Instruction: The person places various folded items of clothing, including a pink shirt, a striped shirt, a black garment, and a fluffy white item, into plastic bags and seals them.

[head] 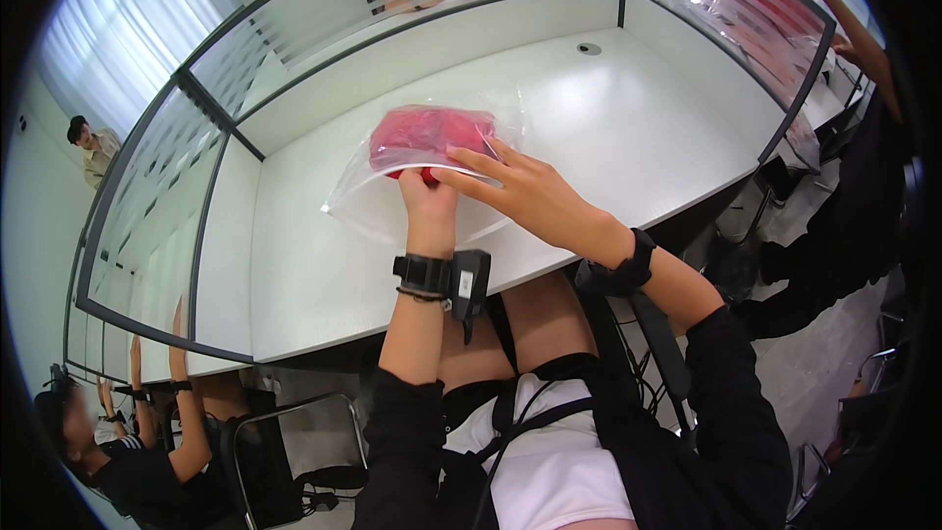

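Note:
A clear plastic zip bag lies on the white desk, its opening towards me. Inside it is a folded red cloth item, probably a garment. My left hand reaches in at the bag's mouth, its fingers on the red cloth and partly hidden by the bag's edge. My right hand lies over the bag's right side, thumb and fingers spread, touching the film and its white-edged opening. Both wrists wear black straps with devices.
Low white panels topped with striped glass in dark frames enclose the white desk. A cable hole is at the back right. Beyond the right partition, a person holds up a red item. Other people sit at lower left and opposite; a metal-framed chair stands nearby.

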The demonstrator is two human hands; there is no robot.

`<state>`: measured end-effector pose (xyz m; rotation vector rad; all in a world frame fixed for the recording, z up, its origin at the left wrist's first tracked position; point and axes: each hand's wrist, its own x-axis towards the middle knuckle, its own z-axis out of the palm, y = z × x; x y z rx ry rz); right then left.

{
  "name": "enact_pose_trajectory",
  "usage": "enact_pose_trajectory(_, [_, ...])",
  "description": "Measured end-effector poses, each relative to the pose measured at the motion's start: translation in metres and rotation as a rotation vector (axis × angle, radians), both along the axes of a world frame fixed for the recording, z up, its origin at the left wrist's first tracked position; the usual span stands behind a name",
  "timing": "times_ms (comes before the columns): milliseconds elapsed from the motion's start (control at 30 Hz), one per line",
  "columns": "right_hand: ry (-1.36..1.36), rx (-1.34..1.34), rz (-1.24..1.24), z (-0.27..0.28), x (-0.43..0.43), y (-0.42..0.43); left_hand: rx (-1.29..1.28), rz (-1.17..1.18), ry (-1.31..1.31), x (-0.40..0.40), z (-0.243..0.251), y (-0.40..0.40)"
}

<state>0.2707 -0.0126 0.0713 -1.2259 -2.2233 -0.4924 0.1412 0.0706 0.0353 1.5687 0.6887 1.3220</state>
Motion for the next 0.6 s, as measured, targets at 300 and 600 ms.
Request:
enact_pose_trajectory(300, [0.013, -0.323, 0.127, -0.017, 0.016, 0.003, -0.505, -0.048, -0.205, -0.003, -0.041, 0.06])
enact_pose_trajectory(600, [0.267, -0.664, 0.214, 0.004, 0.057, 0.064, -0.276, -0.49, 0.721, -0.076, 0.022, -0.068])
